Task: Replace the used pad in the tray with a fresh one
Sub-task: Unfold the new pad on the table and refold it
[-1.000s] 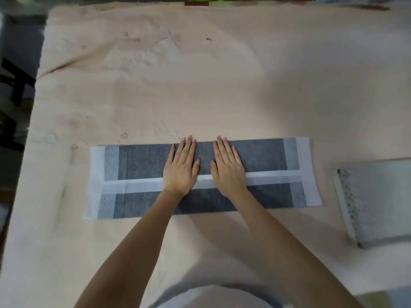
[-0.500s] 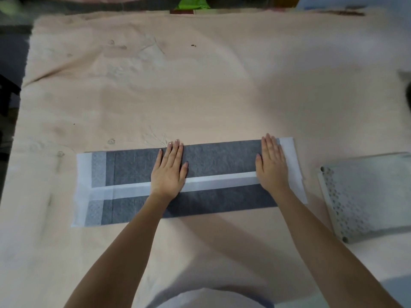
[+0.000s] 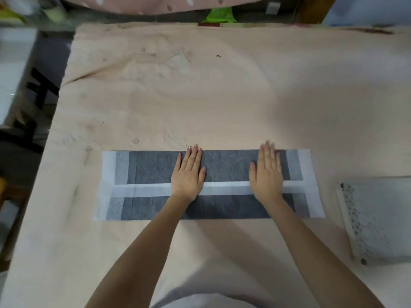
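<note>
Item 1: pad [image 3: 153,167], folded into a long strip, grey panels with white borders and a white band running lengthwise through the middle. Lies flat on the bench [image 3: 222,96], long axis from 9 o'clock to 3 o'clock, in the near half of the surface. Its far long edge is straight; its near long edge lies well back from the bench's near edge.

Item 2: left hand [image 3: 189,174], flat, fingers straight and together, palm down on the pad close to its centre, fingertips reaching the far edge. Grip released; nothing held.

Item 3: right hand [image 3: 268,174], flat, fingers straight, palm down on the pad toward its 3 o'clock end, short of the white end border. Grip released; nothing held. Slightly blurred at the fingertips.

Item 4: tray [image 3: 378,221], pale, perforated along its visible side, at 3 o'clock of the pad, apart from it, cut off by the frame's right edge. What lies inside cannot be told.

Item 5: bench covering, a peach cloth, creased and faintly marked toward 11 o'clock. Open cloth stretches from the pad's far edge to 12 o'clock, and a narrower margin lies at 9 o'clock between the pad's end and the bench's left edge.

Item 6: green object [image 3: 220,15], beyond the far edge at 12 o'clock; kind unclear.
</note>
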The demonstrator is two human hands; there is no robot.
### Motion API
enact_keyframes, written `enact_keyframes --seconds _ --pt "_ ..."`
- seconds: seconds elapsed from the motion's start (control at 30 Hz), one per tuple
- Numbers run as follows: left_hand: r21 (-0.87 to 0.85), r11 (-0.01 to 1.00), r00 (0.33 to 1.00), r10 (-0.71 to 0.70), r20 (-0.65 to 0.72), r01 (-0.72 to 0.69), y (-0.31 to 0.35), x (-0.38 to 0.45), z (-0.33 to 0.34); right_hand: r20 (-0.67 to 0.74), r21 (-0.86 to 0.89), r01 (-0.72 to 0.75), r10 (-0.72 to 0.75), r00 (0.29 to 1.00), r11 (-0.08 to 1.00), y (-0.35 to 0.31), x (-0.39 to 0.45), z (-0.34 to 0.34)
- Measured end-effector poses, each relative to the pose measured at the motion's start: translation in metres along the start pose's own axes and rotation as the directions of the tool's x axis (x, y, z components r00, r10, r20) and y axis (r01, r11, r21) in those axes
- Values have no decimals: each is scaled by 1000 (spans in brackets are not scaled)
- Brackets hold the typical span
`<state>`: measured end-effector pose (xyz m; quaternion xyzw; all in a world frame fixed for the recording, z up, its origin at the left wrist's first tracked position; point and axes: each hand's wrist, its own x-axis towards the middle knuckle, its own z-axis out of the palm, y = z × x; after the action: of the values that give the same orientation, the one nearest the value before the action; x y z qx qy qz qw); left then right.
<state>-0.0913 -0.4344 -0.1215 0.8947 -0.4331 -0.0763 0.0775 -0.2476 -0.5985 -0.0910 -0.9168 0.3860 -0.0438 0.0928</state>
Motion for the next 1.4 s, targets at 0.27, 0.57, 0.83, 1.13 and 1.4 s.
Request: enact_keyframes --seconds 0.27,0.57,0.83,1.13,1.4 --pt "-55 994 996 89 -27 -90 -30 -10 -14 207 -93 296 -273 940 951 -119 -9 44" --pt "-44 996 996 79 -42 -81 -92 -14 -21 196 -116 321 -295 935 940 -114 -11 40" --pt "-23 996 996 -89 -26 89 -164 -26 -29 205 -94 310 -286 936 946 -116 -11 37" --pt "-147 957 969 -247 27 248 -203 -35 -42 235 -124 204 -171 957 971 -136 -11 35" --pt "-524 635 801 -574 173 568 -232 -23 -79 272 148 434 -458 846 889 -278 -73 18"
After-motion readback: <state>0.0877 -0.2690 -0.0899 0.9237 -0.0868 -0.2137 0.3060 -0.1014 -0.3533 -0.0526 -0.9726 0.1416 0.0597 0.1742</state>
